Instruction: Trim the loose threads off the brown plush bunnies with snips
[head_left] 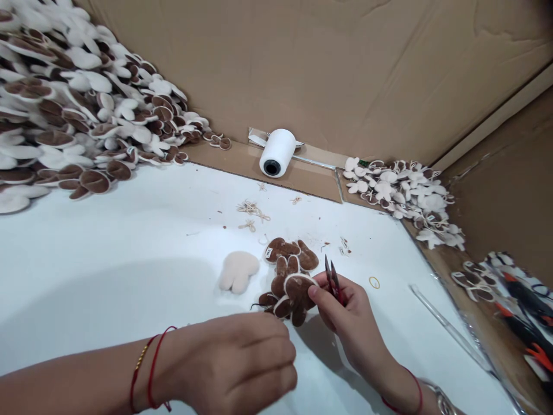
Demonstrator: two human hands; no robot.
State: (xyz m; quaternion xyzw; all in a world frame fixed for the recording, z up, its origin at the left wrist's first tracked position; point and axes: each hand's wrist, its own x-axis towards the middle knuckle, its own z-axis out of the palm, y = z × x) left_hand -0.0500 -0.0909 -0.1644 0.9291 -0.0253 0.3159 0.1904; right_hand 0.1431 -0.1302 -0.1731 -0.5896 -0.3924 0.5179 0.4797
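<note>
Between the thumb and forefinger of my right hand is a flat brown plush piece with pale edging and rounded lobes. The same hand keeps a small pair of red-handled scissors in its palm, blades pointing up and away. My left hand is closed just left of and below the plush piece. Its fingertips are hidden, so I cannot make out what they hold. Behind the held piece lie more brown plush pieces, one with a small white label. A cream plush piece rests to their left.
A big heap of brown and white plush pieces fills the back left. Against the cardboard wall stands a white roll. A smaller plush heap lies back right. Loose cord bits, a yellow rubber band and black-orange tools are also about.
</note>
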